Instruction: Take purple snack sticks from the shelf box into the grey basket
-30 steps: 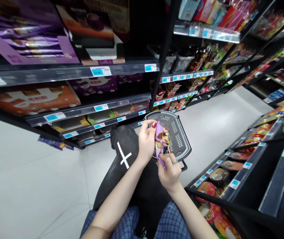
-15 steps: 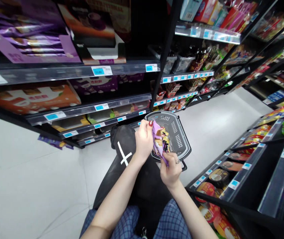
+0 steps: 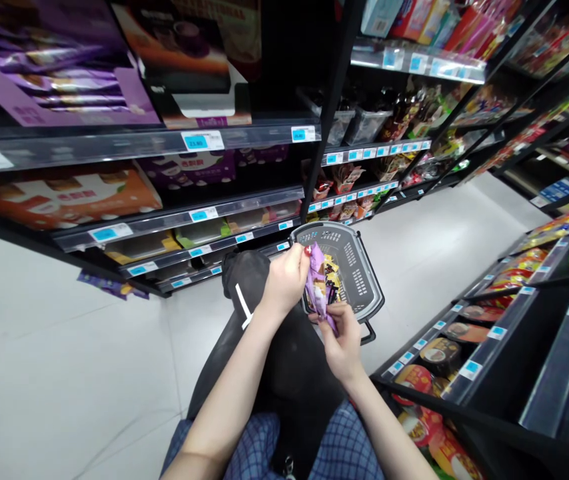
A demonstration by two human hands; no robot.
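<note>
Both of my hands hold a small purple snack packet point(image 3: 318, 285) upright over my lap. My left hand point(image 3: 284, 279) grips its upper end with fingers closed. My right hand point(image 3: 343, 340) pinches its lower end. Just beyond the packet a grey shopping basket point(image 3: 359, 283) stands on the floor, with yellow and dark packets inside. My dark-clad knee point(image 3: 244, 293) with a white cross mark sits to the left of my hands.
Black store shelves with blue price tags rise on the left, stocked with purple and orange boxes point(image 3: 59, 193). A lower shelf on the right holds round bowl packs point(image 3: 439, 353). The pale tiled aisle floor point(image 3: 434, 233) runs away ahead.
The packet has shifted slightly between my hands. My left hand has turned inward over the knee, covering part of the white cross.
</note>
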